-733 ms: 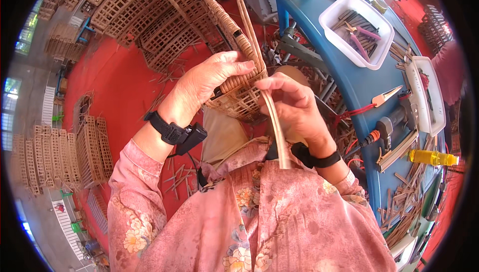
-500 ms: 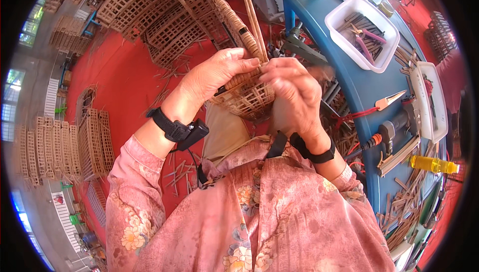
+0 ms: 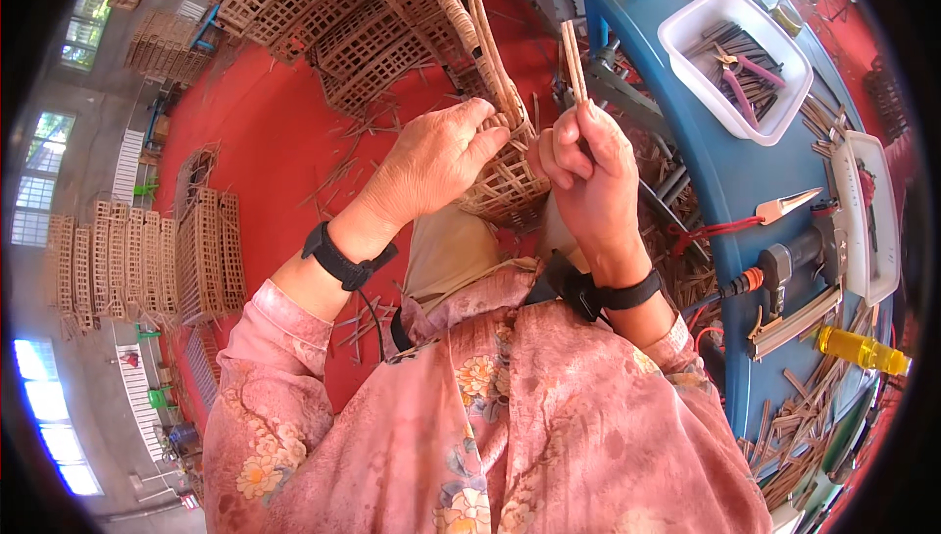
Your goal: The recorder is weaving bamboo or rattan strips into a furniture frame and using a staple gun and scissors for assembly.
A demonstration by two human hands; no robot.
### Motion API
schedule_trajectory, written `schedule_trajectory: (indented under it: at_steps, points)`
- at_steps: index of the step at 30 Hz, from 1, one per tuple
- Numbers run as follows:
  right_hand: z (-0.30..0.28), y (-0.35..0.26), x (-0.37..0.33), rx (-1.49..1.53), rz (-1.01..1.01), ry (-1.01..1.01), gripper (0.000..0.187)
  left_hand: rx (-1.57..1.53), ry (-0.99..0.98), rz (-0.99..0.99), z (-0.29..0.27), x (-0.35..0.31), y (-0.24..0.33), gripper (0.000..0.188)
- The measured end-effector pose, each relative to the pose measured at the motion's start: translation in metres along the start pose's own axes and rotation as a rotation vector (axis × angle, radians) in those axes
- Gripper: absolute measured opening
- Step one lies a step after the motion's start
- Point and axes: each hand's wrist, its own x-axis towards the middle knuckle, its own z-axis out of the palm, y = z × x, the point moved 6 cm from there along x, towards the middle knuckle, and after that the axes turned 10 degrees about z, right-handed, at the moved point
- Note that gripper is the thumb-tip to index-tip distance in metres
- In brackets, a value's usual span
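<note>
Head view. The left hand (image 3: 431,167) rests on the rim of a small woven basket (image 3: 505,181), its fingers (image 3: 485,127) curled together over the basket's edge and handle (image 3: 490,49). The basket sits between the two hands, above the person's lap and just beside the blue counter (image 3: 725,171). The right hand (image 3: 583,167) is closed, fingers clamped on a thin cane strip (image 3: 573,59) that stands upright out of the fist, close to the handle. Both wrists carry black bands; the sleeves are pink with a flower print.

On the counter: a white tray (image 3: 735,49) holding pliers and slats, a second white tray (image 3: 867,220) near the right edge, a nail gun (image 3: 799,260) with a red hose, a yellow bottle (image 3: 863,348), and loose slats at the lower right. On the red floor (image 3: 265,142): scattered cane offcuts, larger lattice baskets (image 3: 343,5) at the top, stacked lattice frames (image 3: 206,250) at the left.
</note>
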Motion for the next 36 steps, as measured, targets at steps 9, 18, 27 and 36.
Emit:
schedule_trajectory:
  at_steps: [9, 18, 27, 36]
  points:
    - [-0.016, 0.008, -0.024, -0.092, -0.057, 0.032, 0.034, -0.243, -0.052, -0.166, 0.003, 0.004, -0.005, 0.031]
    - [-0.011, 0.002, -0.038, -0.186, -0.076, 0.043, 0.031, -0.544, -0.093, -0.190, 0.017, 0.014, -0.021, 0.032]
    - [-0.023, 0.007, -0.056, -0.382, -0.004, 0.107, 0.024, -0.835, -0.220, -0.364, 0.015, 0.007, -0.042, 0.036]
    - [0.010, 0.010, -0.053, -1.022, -0.185, -0.137, 0.016, -1.009, -0.261, -0.420, 0.020, 0.004, -0.048, 0.035]
